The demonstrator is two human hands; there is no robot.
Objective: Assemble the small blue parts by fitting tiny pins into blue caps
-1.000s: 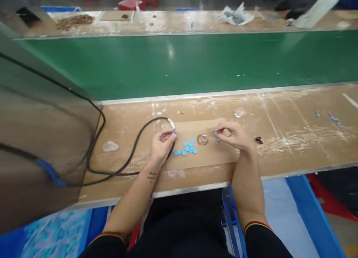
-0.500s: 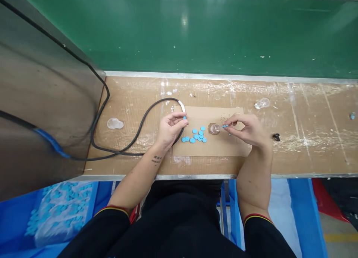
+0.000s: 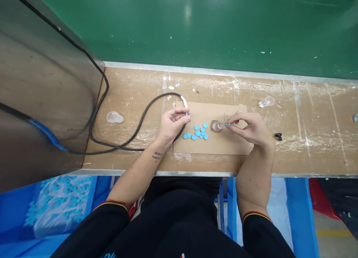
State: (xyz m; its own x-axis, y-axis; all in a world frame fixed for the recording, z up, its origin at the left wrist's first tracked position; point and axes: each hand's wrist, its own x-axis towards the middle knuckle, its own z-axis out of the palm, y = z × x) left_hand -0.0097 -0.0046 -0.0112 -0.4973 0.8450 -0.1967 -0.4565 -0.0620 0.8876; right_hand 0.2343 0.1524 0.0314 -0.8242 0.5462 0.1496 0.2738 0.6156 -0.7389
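- Thumb and fingers of the right hand [image 3: 250, 128] pressed together on a tiny blue piece [image 3: 227, 124], held at the right side of a small clear round cup [image 3: 217, 126]; contact too small to tell;
- left hand [image 3: 172, 125], left of the cup, pinching a small blue bit [image 3: 187, 114] beside the white-wrapped stretch [image 3: 184, 101] of a black cable [image 3: 134, 149];
- flat round blue discs [image 3: 198, 133] loosely clustered just left of the cup;
- flat brown cardboard sheet [image 3: 212, 148] under cup and discs;
- clear plastic bulb-shaped piece [image 3: 267, 101] and small black piece [image 3: 278, 136] well to the cup's right.
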